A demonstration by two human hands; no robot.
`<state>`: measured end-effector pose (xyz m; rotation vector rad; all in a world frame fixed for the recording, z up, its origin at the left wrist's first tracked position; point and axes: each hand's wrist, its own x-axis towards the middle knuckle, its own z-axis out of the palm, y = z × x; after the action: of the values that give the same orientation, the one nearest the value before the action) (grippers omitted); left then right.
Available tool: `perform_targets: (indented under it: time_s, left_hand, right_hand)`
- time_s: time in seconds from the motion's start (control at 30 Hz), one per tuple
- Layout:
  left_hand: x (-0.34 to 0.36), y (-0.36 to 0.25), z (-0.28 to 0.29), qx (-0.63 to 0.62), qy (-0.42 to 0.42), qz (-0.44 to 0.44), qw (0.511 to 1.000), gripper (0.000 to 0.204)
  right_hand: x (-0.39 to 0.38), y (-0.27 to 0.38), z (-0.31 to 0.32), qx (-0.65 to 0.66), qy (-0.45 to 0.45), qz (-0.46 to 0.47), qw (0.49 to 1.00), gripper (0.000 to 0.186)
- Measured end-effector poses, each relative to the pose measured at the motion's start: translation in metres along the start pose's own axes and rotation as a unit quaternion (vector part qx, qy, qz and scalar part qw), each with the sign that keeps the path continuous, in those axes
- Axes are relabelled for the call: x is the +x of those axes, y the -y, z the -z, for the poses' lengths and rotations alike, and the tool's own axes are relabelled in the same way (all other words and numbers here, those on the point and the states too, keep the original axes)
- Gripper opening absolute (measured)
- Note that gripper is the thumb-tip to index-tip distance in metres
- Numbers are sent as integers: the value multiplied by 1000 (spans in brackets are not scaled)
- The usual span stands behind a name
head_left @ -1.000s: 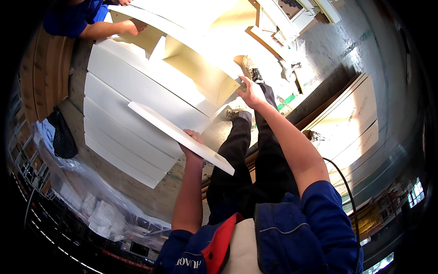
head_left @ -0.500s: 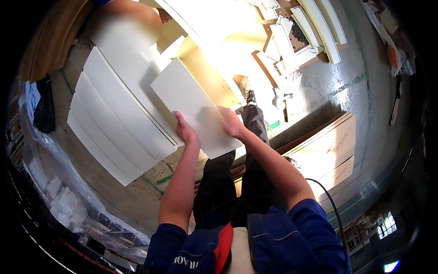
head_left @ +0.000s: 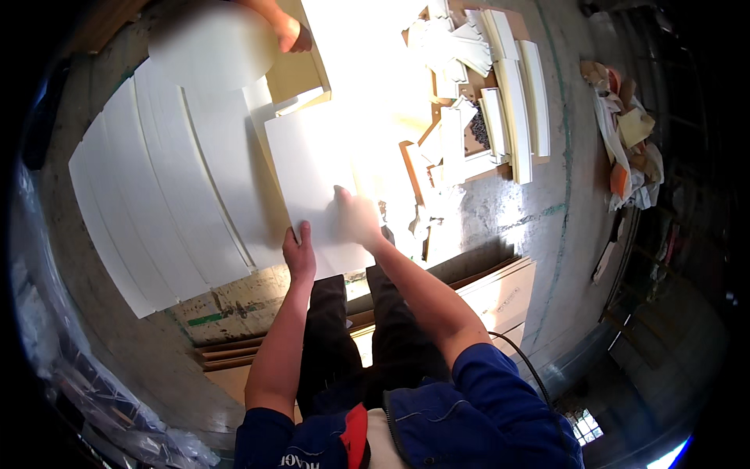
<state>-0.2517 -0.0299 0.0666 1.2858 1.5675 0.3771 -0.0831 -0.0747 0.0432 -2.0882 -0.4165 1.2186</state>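
A white rectangular panel (head_left: 308, 168) is held in front of me, tilted, over the glare-lit area. My left hand (head_left: 298, 250) is closed on its near left edge, thumb on the upper face. My right hand (head_left: 361, 219) grips the right edge, its thumb over the face; glare and blur hide the other fingers. A small dark spot shows at that thumb's tip, too unclear to name. Beyond the panel stands a pale box-like cabinet part (head_left: 301, 74), partly washed out by light. Several long white boards (head_left: 156, 195) lie side by side to the left.
A co-worker's hand (head_left: 293, 35) is by the cabinet part at the top. White strips (head_left: 508, 102) and scraps lie at the far right, with crumpled wrapping (head_left: 631, 148) beyond. Cardboard sheets (head_left: 500, 293) lie right of my legs, and a dark hose (head_left: 519, 352) hangs by my right arm.
My view has shifted. The panel has turned more upright in the picture, with both hands still on it. My right thumb now lies over its face. The co-worker's forearm and hand have come into clearer view.
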Motion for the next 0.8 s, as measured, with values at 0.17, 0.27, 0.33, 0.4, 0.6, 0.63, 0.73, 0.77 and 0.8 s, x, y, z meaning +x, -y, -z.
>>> perform_targets:
  time_s: [0.17, 0.27, 0.33, 0.4, 0.6, 0.63, 0.73, 0.77, 0.8]
  left_hand:
    - [-36, 20, 2, -130, 49, 83, 987, 40]
    - [-58, 25, 4, -177, 103, 218, 954, 47]
    - [-69, 18, 0, -182, 82, 225, 954, 49]
    - [-74, 15, 5, -188, 79, 232, 951, 52]
    - [-68, 12, 23, -197, 127, 238, 942, 54]
    - [-67, 14, 29, -194, 135, 239, 942, 53]
    - [-64, 14, 36, -197, 151, 233, 940, 52]
    - [-64, 12, 35, -200, 157, 229, 939, 51]
    - [-64, 10, 34, -203, 162, 230, 938, 50]
  right_hand:
    - [4, 41, 13, -26, -9, -36, 999, 80]
    - [-6, 46, 21, -20, 8, -53, 998, 79]
    - [-5, 41, 24, -35, 10, -57, 998, 79]
    - [-1, 28, 19, -27, 8, -57, 998, 79]
    - [6, 7, 12, -47, -11, -53, 997, 79]
    - [0, 9, 9, -40, -14, -64, 997, 79]
    - [-5, 15, 8, -33, -17, -84, 996, 79]
    - [-5, 15, 11, -34, -18, -89, 995, 80]
    - [-5, 15, 13, -31, -24, -84, 996, 80]
